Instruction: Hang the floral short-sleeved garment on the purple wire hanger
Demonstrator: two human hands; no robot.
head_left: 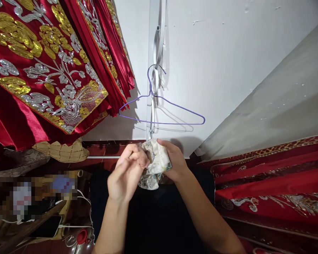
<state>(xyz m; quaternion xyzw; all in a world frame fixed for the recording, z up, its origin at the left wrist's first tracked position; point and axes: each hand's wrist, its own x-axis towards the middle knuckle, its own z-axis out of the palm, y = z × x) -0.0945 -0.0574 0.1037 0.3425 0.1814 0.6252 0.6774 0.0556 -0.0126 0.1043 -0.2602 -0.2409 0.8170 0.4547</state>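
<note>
A small bundle of pale cloth with a grey and greenish print is bunched up between my hands, in front of my body. My right hand grips it from the right, thumb laid along the top and the other fingers hidden behind. From the left, my left hand has its fingers curled in and pinched at the cloth's edge; the fingertips are partly hidden. A loose fold of the cloth hangs below. Above my hands, a purple wire clothes hanger hangs by its hook from a white ring-shaped rack at the wall.
Red garments with gold and silver embroidery hang at the upper left. More red embroidered cloth lies at right, below a sheer grey-white fabric. At lower left is a low wooden stand with a phone and cables.
</note>
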